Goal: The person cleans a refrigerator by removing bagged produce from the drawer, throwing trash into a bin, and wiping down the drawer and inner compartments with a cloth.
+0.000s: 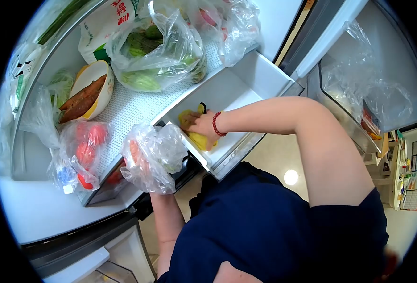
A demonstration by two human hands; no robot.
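Note:
In the head view, my right hand (202, 124), with a red bead bracelet (216, 123) at the wrist, is inside a pulled-out white drawer (236, 87). Its fingers close over a crumpled yellow cloth (202, 140), pressed against the drawer's left end. A small dark loop (202, 108) shows beside the cloth. My left hand (161, 194) holds up a clear plastic bag (163, 146) just left of the drawer. Something orange-pink shows through the plastic, but I cannot tell what it is. The bag mostly hides the left fingers.
On the fridge shelf (123, 109) lie bagged leafy greens (142, 78), a bowl (105, 94) holding brownish long roots, and a bag of red items (89, 148). An open door with a bin (342, 106) stands at right; another open door (128, 245) is at lower left.

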